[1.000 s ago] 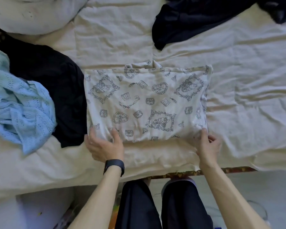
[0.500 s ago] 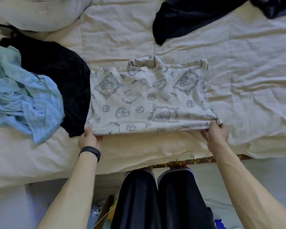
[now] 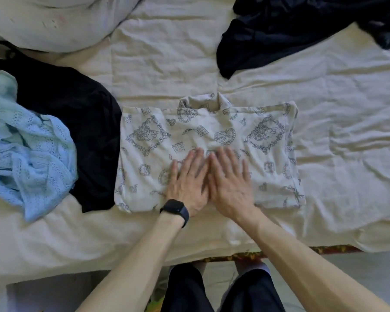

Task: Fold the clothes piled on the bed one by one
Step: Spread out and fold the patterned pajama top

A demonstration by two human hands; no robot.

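Now you are pressing your left hand [image 3: 187,184] and right hand [image 3: 231,184] flat on the shirt [image 3: 268,136] to smooth it. Your fingers [image 3: 225,161] are lying straight, a bit apart. The shirt is sitting folded near the bed's [image 3: 347,181] front edge.

Black garment [image 3: 77,122] and blue knit [image 3: 27,154] crowd my left; bare sheet [image 3: 347,154] lies free at frame right; dark clothes [image 3: 291,30] block the upper right
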